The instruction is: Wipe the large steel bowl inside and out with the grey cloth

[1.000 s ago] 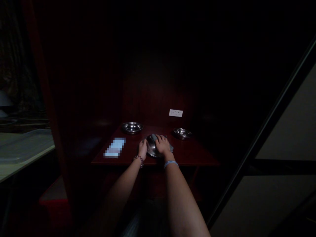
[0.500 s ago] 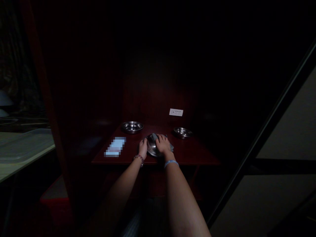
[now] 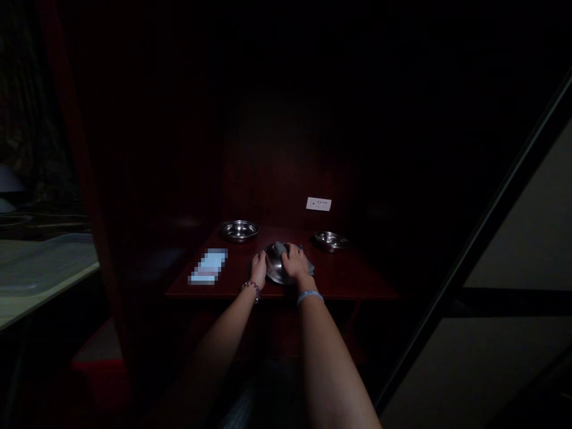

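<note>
A round steel plate (image 3: 273,269) lies near the front edge of a dark red table (image 3: 348,280). My left hand (image 3: 258,267) grips the plate's left rim, fingers curled. My right hand (image 3: 294,261) presses a grey-blue cloth (image 3: 308,264) onto the plate's top, fingers bent over the cloth. A bead bracelet is on my left wrist and a light blue band on my right.
Two more steel dishes stand farther back: one at the left (image 3: 239,229), one at the right (image 3: 330,240). A pale rectangular item (image 3: 208,266) lies left of the plate. A white socket panel (image 3: 319,204) is on the back wall. The surroundings are very dark.
My right hand with the cloth has shifted very slightly on the plate. The left hand holds still.
</note>
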{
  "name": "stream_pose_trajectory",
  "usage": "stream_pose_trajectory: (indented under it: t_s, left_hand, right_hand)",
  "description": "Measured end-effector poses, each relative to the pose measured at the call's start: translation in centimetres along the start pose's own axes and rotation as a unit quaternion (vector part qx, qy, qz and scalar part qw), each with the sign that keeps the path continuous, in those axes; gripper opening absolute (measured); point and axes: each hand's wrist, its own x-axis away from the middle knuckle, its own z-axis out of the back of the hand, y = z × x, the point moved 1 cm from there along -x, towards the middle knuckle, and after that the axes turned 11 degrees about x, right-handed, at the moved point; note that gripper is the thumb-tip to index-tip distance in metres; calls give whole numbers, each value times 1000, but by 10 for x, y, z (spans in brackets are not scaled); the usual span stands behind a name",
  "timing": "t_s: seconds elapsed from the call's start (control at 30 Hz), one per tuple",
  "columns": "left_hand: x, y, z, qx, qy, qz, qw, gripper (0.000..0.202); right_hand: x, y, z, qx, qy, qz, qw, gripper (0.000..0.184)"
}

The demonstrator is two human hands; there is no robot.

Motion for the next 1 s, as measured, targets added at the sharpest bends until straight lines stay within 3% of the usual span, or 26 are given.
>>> stream_pose_trajectory:
  t_s: [0.43, 0.73, 1.0]
  left_hand:
    - [0, 0, 4, -27, -16, -1, 1000, 25]
    - [0, -1, 3, -30, -21, -10, 999, 45]
    - [0, -3, 5, -28, -19, -6, 999, 40]
  right_hand:
    - [6, 0, 0, 1, -6, 8, 1000, 59]
    - [13, -5, 9, 36, -21, -1, 999, 66]
    - [14, -6, 12, 29, -31, -7, 999, 68]
